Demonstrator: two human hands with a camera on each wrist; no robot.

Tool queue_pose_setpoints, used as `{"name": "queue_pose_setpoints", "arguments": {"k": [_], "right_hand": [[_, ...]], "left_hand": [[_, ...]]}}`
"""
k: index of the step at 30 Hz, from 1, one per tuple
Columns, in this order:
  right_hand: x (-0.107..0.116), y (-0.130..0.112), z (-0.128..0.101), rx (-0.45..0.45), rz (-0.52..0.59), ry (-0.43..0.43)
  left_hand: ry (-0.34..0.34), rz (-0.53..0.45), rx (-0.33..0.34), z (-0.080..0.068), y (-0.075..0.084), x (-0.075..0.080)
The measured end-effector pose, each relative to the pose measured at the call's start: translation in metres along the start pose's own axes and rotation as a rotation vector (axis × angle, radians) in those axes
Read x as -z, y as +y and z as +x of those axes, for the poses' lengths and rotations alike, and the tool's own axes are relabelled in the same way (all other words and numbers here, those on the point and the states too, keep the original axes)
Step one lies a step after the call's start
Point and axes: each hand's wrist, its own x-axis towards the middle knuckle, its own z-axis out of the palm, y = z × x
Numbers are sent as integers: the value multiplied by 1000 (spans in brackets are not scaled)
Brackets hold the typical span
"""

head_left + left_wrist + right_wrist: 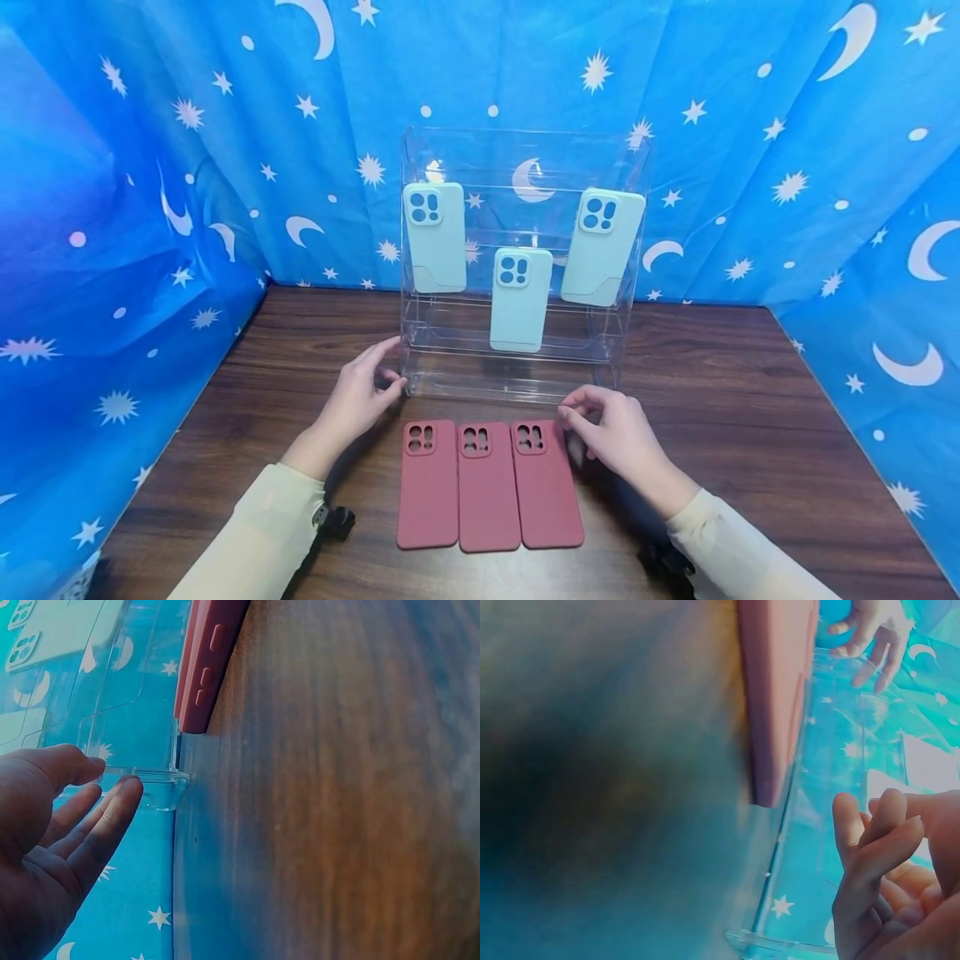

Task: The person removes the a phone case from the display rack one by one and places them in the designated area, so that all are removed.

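A clear tiered display stand stands on the table with mint phone cases upright on it: left and right on a higher tier, the other lower in the middle. My left hand is at the stand's front left corner, thumb and fingers apart and fingertips right at the clear edge. Near the front right corner, my right hand has loosely bent fingers with nothing between them. Below it lies the right red phone case, beside the middle and left red ones.
The dark wooden table reaches back to a blue curtain with white moons and stars, which also hangs along both sides. Small black devices sit at the wrists, by the pale sleeves.
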Motion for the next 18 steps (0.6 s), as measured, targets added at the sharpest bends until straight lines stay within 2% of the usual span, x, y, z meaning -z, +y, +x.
{"name": "queue_pose_setpoints", "arguments": {"k": [11, 18], "right_hand": [[9, -13, 9, 67, 35, 68], [16, -23, 15, 77, 40, 85]], "left_hand": [[9, -9, -3, 0, 0, 0], [7, -9, -18, 0, -2, -1]]}}
